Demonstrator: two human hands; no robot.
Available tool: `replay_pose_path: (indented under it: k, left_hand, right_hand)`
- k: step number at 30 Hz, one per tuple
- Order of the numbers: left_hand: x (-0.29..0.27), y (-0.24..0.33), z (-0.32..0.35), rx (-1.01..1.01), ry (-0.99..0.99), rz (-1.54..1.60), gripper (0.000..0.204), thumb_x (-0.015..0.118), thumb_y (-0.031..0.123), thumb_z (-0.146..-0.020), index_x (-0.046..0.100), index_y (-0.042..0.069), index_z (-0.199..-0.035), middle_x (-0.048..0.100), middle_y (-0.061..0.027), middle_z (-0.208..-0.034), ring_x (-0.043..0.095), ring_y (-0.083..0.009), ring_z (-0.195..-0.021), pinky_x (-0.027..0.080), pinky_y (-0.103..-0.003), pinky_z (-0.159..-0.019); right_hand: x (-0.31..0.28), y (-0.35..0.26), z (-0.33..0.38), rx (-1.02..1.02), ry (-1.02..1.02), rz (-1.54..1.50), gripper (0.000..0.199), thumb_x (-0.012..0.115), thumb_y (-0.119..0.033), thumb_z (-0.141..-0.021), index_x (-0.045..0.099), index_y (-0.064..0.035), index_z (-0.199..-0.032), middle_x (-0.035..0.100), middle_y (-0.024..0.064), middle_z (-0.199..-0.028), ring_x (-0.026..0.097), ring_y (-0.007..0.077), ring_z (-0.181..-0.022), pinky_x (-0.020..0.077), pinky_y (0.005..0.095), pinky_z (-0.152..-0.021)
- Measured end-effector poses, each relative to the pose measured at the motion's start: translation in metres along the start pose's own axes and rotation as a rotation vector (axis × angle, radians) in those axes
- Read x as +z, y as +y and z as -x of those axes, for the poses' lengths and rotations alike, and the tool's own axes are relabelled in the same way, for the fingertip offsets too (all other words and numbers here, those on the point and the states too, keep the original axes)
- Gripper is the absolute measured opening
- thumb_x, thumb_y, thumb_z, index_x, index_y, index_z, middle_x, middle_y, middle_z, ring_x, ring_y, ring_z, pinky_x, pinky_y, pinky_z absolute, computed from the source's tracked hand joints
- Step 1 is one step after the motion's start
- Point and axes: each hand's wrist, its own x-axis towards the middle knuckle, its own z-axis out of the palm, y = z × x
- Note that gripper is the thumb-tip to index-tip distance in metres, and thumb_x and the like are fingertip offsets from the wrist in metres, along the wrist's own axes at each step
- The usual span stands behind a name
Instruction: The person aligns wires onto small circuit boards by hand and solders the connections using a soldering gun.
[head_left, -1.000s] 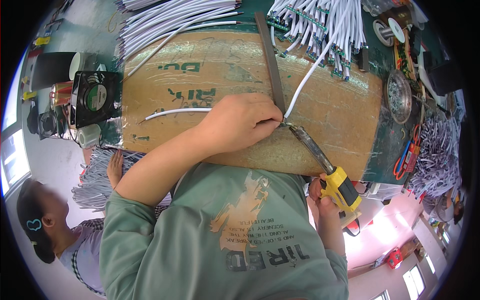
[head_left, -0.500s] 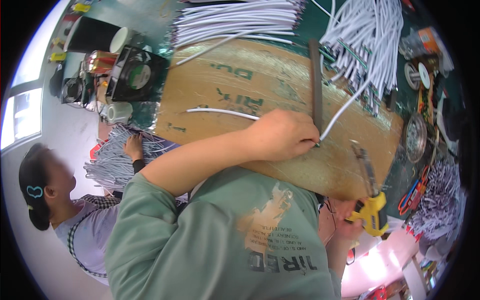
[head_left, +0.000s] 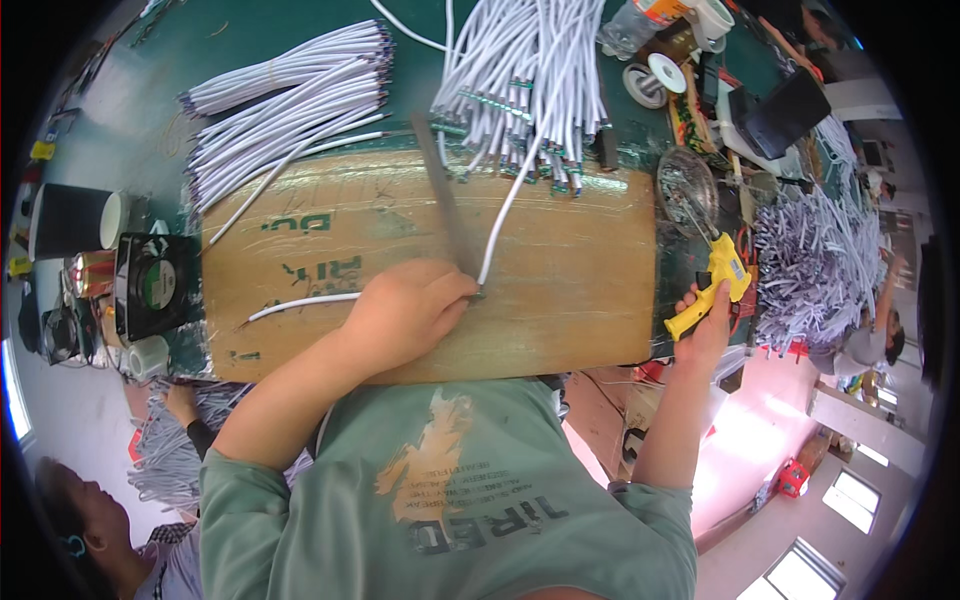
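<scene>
My left hand (head_left: 410,310) rests on the brown cardboard sheet (head_left: 560,330), its fingers pinched around a white cable (head_left: 305,303) that sticks out to the left. At the fingertips, the end of a second white cable (head_left: 508,215) comes down from the far bundle; the hand hides most of the meeting point. Beside the fingers lies a dark flat bar (head_left: 440,180), blurred. On the right, my right hand (head_left: 708,325) grips a yellow pistol-shaped soldering gun (head_left: 722,280) by its handle. Its thin tip points up toward a round metal dish (head_left: 686,190).
White cables lie in a neat stack (head_left: 290,120) at the far left and a loose bundle (head_left: 525,80) beyond the cardboard. A black fan (head_left: 160,285) stands left, a solder spool (head_left: 655,80) far right. More cables (head_left: 810,260) pile up on the right. A co-worker (head_left: 95,520) sits lower left.
The view has swung to the right. My right hand has raised the soldering gun from near the table's front edge to beside the metal dish. My left hand still pinches at the cable ends.
</scene>
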Motion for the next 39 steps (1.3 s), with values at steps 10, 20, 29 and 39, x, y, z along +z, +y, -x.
replay_pose_path:
  k: [10, 20, 29, 39]
  left_hand:
    - [0.002, 0.003, 0.002, 0.032, 0.088, -0.064, 0.012, 0.071, 0.008, -0.083, 0.068, 0.007, -0.094, 0.067, -0.0112, -0.089, 0.065, -0.0335, -0.082, 0.053, -0.043, -0.071]
    - [-0.027, 0.035, 0.004, 0.229, 0.225, 0.095, 0.024, 0.078, 0.002, -0.077, 0.070, 0.005, -0.100, 0.065, -0.0097, -0.096, 0.063, -0.0274, -0.079, 0.051, -0.036, -0.065]
    - [-0.032, 0.066, 0.010, 0.225, 0.143, 0.302, 0.020, 0.079, 0.004, -0.075, 0.071, 0.007, -0.094, 0.064, -0.0071, -0.092, 0.063, -0.0266, -0.079, 0.053, -0.036, -0.067]
    - [-0.031, 0.029, 0.002, -0.426, 0.115, 0.207, 0.016, 0.070, 0.014, -0.088, 0.073, 0.004, -0.100, 0.069, -0.0144, -0.094, 0.067, -0.0325, -0.085, 0.053, -0.039, -0.075]
  right_hand:
    - [-0.042, -0.002, 0.000, -0.004, -0.066, 0.327, 0.050, 0.064, -0.033, -0.100, 0.055, 0.0003, -0.136, 0.065, 0.0114, -0.111, 0.065, 0.0182, -0.092, 0.0547, 0.0322, -0.072]
    - [-0.046, -0.004, 0.018, -0.395, 0.138, 0.849, 0.045, 0.069, -0.032, -0.097, 0.065, -0.0012, -0.129, 0.069, 0.0057, -0.106, 0.064, 0.0136, -0.086, 0.0525, 0.0275, -0.075]
    - [0.099, -0.002, 0.106, -1.351, -0.799, 0.597, 0.047, 0.075, -0.033, -0.089, 0.064, -0.0098, -0.128, 0.063, 0.0147, -0.126, 0.060, 0.0368, -0.120, 0.0414, 0.0508, -0.110]
    - [0.124, 0.034, 0.143, -1.049, -0.948, 0.874, 0.029, 0.076, -0.011, -0.082, 0.071, -0.0099, -0.111, 0.067, 0.0080, -0.090, 0.065, 0.0276, -0.077, 0.0514, 0.0376, -0.067]
